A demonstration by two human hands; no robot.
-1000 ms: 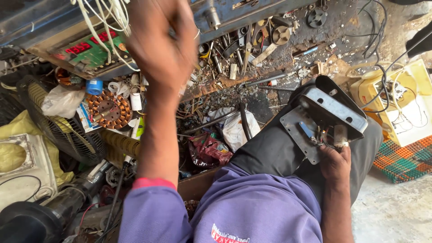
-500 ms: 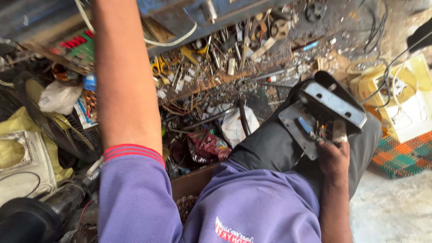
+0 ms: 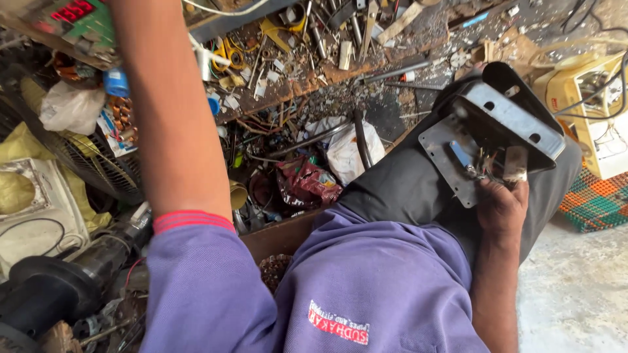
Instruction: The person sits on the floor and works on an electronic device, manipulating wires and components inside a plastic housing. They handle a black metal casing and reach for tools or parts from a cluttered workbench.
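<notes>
1. Cluttered workbench [image 3: 366, 78]: it spans the upper frame, strewn with tools, wires and scraps.
2. Left arm [image 3: 163, 131]: we see it raised past the top edge; its hand is out of view.
3. Grey metal housing [image 3: 497, 131]: it rests on the person's lap, bracket side up, directly above the right hand.
4. Right hand [image 3: 500, 206]: we see its fingers closed on the housing's lower edge, touching the wiring inside.

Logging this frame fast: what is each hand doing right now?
Left hand: out of the picture; only the raised left arm shows.
Right hand: closed on the lower edge of the grey metal bracket resting on the lap.
</notes>
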